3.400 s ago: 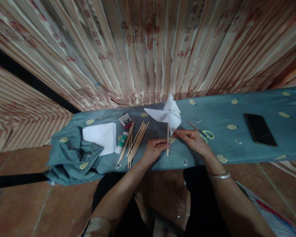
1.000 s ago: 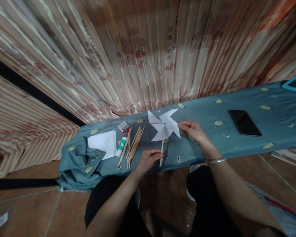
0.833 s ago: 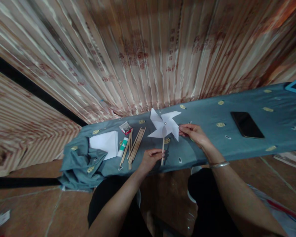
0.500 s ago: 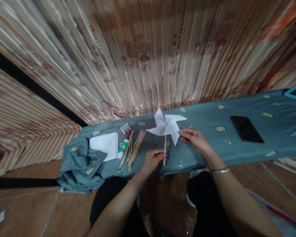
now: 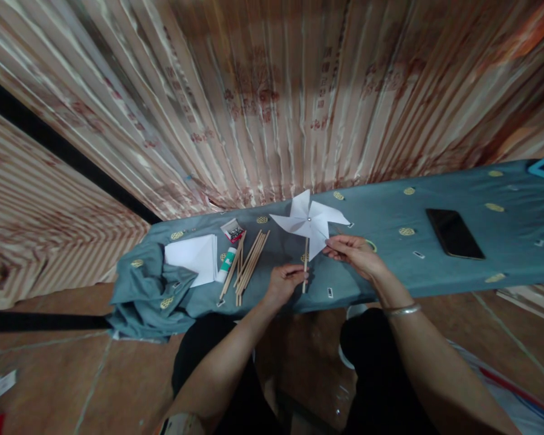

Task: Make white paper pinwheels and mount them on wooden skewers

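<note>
A white paper pinwheel (image 5: 309, 220) is pinned to a thin wooden stick (image 5: 305, 261) and stands upright over the blue cloth. My left hand (image 5: 286, 282) is closed around the lower part of that stick. Pinching the tip of the lowest blade, my right hand (image 5: 351, 252) sits just right of the stick, a metal bangle on its wrist.
On the blue patterned cloth (image 5: 435, 266) lie a bundle of wooden sticks (image 5: 247, 264), a glue stick (image 5: 228, 263), a small box of pins (image 5: 233, 230), a stack of white paper (image 5: 194, 258) and a black phone (image 5: 454, 234). A striped curtain hangs behind.
The pinwheel's blades have turned clockwise under my right hand, which has shifted from the right blade down to the lowest one. My left hand keeps its hold on the stick.
</note>
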### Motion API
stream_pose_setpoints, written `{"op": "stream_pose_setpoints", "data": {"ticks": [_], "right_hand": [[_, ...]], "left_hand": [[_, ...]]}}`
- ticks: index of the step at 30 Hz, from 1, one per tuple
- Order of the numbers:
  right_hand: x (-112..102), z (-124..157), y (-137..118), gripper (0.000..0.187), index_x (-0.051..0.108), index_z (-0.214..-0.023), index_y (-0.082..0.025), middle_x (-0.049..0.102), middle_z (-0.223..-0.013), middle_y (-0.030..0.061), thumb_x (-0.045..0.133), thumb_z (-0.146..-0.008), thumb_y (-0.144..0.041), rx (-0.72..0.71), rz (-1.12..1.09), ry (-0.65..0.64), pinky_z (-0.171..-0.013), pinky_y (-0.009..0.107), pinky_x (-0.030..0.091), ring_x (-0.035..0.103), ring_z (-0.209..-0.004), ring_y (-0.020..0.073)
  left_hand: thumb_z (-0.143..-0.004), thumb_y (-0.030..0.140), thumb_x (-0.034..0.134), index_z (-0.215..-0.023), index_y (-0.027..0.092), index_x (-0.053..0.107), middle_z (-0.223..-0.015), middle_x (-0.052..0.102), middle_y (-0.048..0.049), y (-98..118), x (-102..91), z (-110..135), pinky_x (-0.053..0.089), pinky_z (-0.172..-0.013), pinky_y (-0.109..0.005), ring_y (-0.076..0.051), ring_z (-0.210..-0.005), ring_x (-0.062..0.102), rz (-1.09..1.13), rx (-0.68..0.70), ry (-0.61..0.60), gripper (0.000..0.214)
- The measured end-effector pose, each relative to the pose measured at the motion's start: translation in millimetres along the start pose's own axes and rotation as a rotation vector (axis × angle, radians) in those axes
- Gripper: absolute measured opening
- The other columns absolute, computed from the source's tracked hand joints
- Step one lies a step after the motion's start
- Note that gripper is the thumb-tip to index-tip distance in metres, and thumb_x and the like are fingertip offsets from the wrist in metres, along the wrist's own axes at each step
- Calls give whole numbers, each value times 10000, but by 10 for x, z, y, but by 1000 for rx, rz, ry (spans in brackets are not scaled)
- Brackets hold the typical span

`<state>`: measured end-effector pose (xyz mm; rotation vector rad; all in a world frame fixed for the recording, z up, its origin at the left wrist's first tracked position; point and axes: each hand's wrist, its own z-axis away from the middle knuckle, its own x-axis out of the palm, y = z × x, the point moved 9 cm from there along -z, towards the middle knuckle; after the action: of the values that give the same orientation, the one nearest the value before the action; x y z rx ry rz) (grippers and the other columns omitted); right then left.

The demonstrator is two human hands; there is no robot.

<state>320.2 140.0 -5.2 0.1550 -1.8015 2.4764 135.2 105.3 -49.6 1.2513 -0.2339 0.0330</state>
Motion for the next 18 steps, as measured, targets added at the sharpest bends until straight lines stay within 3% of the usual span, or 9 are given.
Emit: {"op": "stream_pose_setpoints", "data": {"ticks": [6,18], "right_hand": [[75,31,-4,445,751,-700,-186,750,-687,34,905,-459,-526,23,16,-10,-549,209,465,605,-565,91],[176,46,13,444,742,-688,-189,746,-695,28,894,-482,-551,18,61,-61,-552,213,477,607,-573,96]], "left_hand": [[-578,311,848,-782,157,789,-753,760,-49,43,15,2,561,-719,-327,-197,-675,692,-57,25,-26,262],[-458,335,885,-706,173,780,-673,753,-23,37,49,5,556,-671,-301,-160,-581,661,43,-3,0,315]]}}
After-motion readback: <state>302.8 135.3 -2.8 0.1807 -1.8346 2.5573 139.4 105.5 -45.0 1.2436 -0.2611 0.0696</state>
